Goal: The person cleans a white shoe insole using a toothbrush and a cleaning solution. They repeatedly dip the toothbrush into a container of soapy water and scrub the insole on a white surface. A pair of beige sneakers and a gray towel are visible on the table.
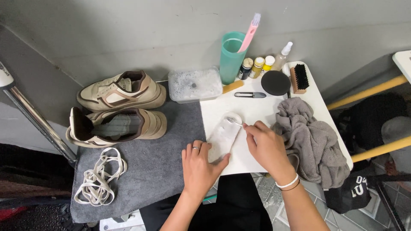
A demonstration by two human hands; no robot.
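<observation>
Our two forearms come up from the bottom edge, nearest to us, and meet over a white insole (224,137) lying on the white table top (257,109). We press our left hand (199,167), with a ring on one finger, flat on the near end of the insole, fingers spread and closed on nothing. Our right hand (266,143) is pinched narrow around a small brush (236,121), whose pale head touches the far, rounded end of the insole; a white band and a dark one sit on that wrist.

Going by size from there, we see a dark grey mat (162,171) covering the left half of the surface. On its far part lie two beige shoes with brown trim (117,109), laces out, one behind the other, the nearer one tipped on its side. A crumpled grey towel (312,141) hangs over the right edge of the table, just beside our right hand. A loose tangle of white laces (99,177) rests at the mat's left near corner. Against the wall sits a clear tub of sudsy water (195,84), then a teal cup (231,55) with a pink brush (250,32) standing in it. To the right we find a round black tin lid (275,82), a wooden brush with black bristles (299,78), a small spray bottle (282,55), three little bottles (257,66), and dark snips (250,95) lying flat.
</observation>
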